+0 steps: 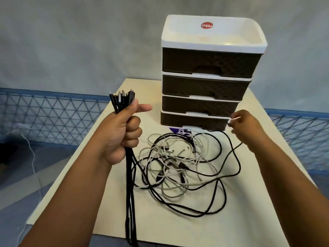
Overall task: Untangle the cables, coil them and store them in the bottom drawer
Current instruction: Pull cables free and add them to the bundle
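Cables (179,166) sprawl tangled at frame centre on the table (249,202), before the drawer unit (206,82). Left hand (122,136) fists a bundle (129,175), long axis vertical, plugs pointing up. Right hand (247,129) pinches a white connector, lower drawer's right.

"Uniplus" — red oval sticker (206,25) on the drawer unit's (204,90) white top

Left hand (122,132) raised in a closed fist, thumb out; right hand (247,129) extended, fingers (235,117) pinched.
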`<move>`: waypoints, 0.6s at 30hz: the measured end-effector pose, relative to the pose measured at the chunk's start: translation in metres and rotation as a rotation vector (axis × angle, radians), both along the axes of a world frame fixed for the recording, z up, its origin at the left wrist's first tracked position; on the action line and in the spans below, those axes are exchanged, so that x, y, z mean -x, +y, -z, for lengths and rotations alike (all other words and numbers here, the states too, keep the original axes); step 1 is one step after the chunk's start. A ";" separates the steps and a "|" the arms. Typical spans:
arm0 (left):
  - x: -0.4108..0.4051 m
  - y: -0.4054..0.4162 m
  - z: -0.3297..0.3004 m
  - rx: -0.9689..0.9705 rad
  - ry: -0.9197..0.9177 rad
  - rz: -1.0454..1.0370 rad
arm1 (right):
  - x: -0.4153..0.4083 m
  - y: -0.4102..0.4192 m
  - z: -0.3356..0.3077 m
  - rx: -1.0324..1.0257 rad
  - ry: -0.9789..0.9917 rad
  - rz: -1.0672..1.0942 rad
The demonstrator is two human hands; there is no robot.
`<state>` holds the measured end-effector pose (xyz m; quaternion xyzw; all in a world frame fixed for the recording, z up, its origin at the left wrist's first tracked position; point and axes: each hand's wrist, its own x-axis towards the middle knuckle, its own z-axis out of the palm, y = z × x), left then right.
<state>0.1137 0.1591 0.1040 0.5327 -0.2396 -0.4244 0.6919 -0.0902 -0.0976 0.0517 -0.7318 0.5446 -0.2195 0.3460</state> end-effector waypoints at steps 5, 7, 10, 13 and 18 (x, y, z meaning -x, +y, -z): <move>-0.002 -0.005 -0.010 0.079 0.080 0.019 | -0.006 0.063 -0.010 0.280 -0.028 -0.293; -0.003 -0.008 -0.014 0.118 0.121 0.012 | -0.021 0.117 -0.015 0.024 -0.210 -0.594; -0.009 -0.014 -0.021 0.190 0.178 -0.007 | -0.041 0.174 0.004 -0.297 -0.245 -0.892; -0.017 -0.022 -0.028 0.260 0.238 -0.072 | -0.058 0.197 0.029 -0.445 -0.320 -0.851; -0.038 -0.037 -0.030 0.314 0.306 -0.212 | -0.071 0.215 0.038 -0.829 -0.541 -0.808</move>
